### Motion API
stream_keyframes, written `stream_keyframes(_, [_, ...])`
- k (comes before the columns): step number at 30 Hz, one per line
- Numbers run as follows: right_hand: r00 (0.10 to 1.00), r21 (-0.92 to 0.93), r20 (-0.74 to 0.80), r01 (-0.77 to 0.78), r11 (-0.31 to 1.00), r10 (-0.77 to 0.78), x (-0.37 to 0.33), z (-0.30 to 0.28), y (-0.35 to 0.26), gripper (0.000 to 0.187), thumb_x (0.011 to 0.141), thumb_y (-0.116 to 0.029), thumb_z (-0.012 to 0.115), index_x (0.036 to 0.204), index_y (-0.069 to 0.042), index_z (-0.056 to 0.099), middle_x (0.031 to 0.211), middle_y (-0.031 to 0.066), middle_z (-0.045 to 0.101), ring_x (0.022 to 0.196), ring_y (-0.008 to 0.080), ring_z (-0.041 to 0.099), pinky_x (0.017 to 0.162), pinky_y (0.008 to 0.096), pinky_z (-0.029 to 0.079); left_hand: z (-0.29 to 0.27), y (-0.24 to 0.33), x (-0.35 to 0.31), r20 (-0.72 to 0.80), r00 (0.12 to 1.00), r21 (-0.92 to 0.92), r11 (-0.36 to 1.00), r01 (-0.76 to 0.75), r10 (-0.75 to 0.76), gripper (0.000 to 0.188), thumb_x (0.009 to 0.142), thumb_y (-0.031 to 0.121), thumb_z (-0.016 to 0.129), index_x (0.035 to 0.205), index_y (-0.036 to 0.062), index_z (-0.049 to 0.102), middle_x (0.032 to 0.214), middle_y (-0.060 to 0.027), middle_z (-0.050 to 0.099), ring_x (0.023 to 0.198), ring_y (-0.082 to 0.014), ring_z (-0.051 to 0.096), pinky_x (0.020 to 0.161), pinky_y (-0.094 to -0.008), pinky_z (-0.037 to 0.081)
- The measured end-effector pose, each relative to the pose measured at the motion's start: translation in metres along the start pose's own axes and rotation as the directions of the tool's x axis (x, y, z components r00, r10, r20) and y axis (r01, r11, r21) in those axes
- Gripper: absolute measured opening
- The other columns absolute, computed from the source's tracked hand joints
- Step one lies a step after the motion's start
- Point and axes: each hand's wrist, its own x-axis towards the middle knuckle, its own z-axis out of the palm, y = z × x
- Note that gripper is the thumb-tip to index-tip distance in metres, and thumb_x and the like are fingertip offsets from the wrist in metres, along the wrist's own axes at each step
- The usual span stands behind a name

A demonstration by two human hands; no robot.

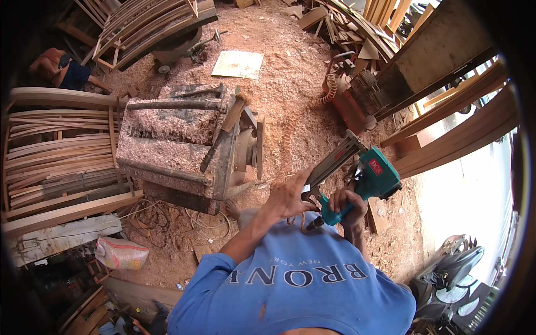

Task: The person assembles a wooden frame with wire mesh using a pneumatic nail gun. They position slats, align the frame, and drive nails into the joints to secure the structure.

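A teal nail gun (377, 172) with a long dark magazine (334, 162) is held in front of my chest, its magazine slanting from lower left to upper right. My right hand (347, 204) wraps round its handle. At the magazine's near end, my left hand (289, 195) grips with the fingers bent; a small white patch shows beside the fingertips, too small to name. Below the handle, a dark air fitting (315, 223) sticks out near my blue shirt. Part of an orange coiled hose (288, 137) runs over the floor toward my hands.
A shaving-covered woodworking machine (173, 145) stands left of centre. Stacked timber strips (61, 148) lie at far left, and long boards (458, 137) jut in from the right. A pale panel (238, 64) lies ahead on shavings. Another person (61, 68) is at upper left; a motorcycle (452, 273) is lower right.
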Motion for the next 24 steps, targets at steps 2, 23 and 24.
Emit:
stream_keyframes(2, [0.999, 0.046, 0.029, 0.033, 0.998, -0.034, 0.002, -0.003, -0.013, 0.017, 0.095, -0.018, 0.055, 0.084, -0.007, 0.049, 0.054, 0.0066, 0.045, 0.049, 0.0206, 0.050, 0.054, 0.0374, 0.049, 0.006, 0.009, 0.007, -0.055, 0.998, -0.011, 0.999, -0.041, 0.041, 0.118, 0.067, 0.050, 0.092, 0.158, 0.0034, 0.032, 0.136, -0.0240, 0.060, 0.111, -0.0401, 0.069, 0.091, -0.0461, 0.059])
stream_keyframes(23, [0.977, 0.285, 0.151, -0.190, 0.939, 0.152, 0.222, -0.011, -0.067, 0.022, 0.095, -0.020, 0.052, 0.075, -0.012, 0.050, 0.056, 0.0026, 0.043, 0.051, 0.0180, 0.048, 0.056, 0.0353, 0.047, -0.063, -0.051, 0.070, -0.432, 0.902, 0.073, 0.996, 0.045, -0.009, 0.057, 0.082, 0.045, 0.086, 0.117, 0.0054, 0.065, 0.096, -0.0146, 0.075, 0.080, -0.0320, 0.075, 0.066, -0.0421, 0.059])
stream_keyframes(24, [0.976, 0.262, 0.107, -0.209, 0.942, 0.187, 0.242, -0.012, -0.067, 0.020, 0.095, -0.019, 0.053, 0.076, -0.013, 0.050, 0.056, 0.0026, 0.044, 0.050, 0.0182, 0.048, 0.056, 0.0354, 0.048, -0.075, -0.057, 0.085, -0.357, 0.924, 0.014, 0.988, 0.155, -0.140, 0.057, 0.082, 0.048, 0.085, 0.116, 0.0050, 0.067, 0.096, -0.0141, 0.075, 0.086, -0.0317, 0.076, 0.073, -0.0428, 0.060])
